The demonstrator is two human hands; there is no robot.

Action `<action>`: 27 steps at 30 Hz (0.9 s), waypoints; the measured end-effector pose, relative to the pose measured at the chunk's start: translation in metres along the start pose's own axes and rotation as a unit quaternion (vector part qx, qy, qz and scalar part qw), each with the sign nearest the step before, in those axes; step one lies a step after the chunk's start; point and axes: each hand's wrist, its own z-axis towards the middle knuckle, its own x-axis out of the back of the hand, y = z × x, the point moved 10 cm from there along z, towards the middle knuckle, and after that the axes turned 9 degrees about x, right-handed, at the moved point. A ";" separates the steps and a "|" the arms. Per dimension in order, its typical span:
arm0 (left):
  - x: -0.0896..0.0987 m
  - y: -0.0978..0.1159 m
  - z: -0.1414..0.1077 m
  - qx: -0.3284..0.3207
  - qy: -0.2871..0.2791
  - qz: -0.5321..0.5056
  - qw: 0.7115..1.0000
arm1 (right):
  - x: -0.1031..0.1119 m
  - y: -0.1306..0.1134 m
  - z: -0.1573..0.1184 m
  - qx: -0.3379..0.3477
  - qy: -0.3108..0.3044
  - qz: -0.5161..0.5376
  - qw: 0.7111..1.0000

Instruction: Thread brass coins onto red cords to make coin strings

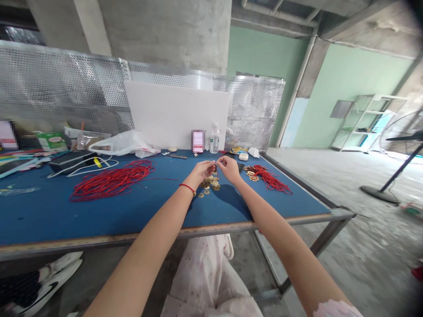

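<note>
My left hand [202,171] and my right hand [229,168] are close together above the blue table, fingers pinched. Between the fingertips is a bit of red cord [214,167], small and partly hidden by the fingers. Beneath the hands lies a loose heap of brass-coloured coins [206,192], some with a hole visible in the middle. Left of them spreads a large bundle of red cord [112,180], with one strand trailing toward my left hand. To the right, a bunch of red cords with coins attached [269,178] lies on the table.
A phone [198,141] and clear bottles [214,140] stand at the back against a white board. White plastic bags [125,143], a black box [71,164] with a white cable and other clutter occupy the left. The table's metal edge [337,213] runs along the right.
</note>
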 end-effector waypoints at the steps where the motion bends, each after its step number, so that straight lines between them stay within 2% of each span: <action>1: 0.001 0.000 0.000 0.001 0.003 -0.021 1.000 | -0.002 -0.006 -0.001 0.015 -0.011 -0.020 1.000; 6: 0.007 -0.002 0.000 0.004 0.025 -0.067 0.997 | -0.015 -0.025 -0.005 0.082 -0.065 -0.077 0.991; 9: 0.007 0.001 0.002 -0.010 0.029 -0.053 0.998 | -0.015 -0.020 -0.002 0.075 -0.048 -0.001 0.996; 11: 0.007 0.001 0.004 -0.019 0.028 -0.042 0.999 | -0.016 -0.010 0.002 0.049 -0.029 0.092 0.994; 14: 0.006 0.000 0.008 -0.023 0.021 -0.028 0.999 | -0.020 0.012 0.005 -0.036 -0.008 0.183 0.982; 17: 0.005 0.001 0.009 -0.032 0.015 -0.016 0.999 | -0.038 0.027 -0.002 -0.143 -0.052 0.266 0.952; 20: 0.003 0.002 0.006 -0.032 0.018 0.002 0.999 | -0.053 0.025 -0.012 -0.200 -0.101 0.350 0.910; 23: -0.001 0.003 0.001 -0.024 0.017 0.027 0.999 | -0.052 0.024 -0.017 -0.223 -0.097 0.376 0.894; 27: -0.006 0.004 -0.003 -0.028 0.020 0.056 0.998 | -0.046 0.032 -0.020 -0.247 -0.081 0.364 0.895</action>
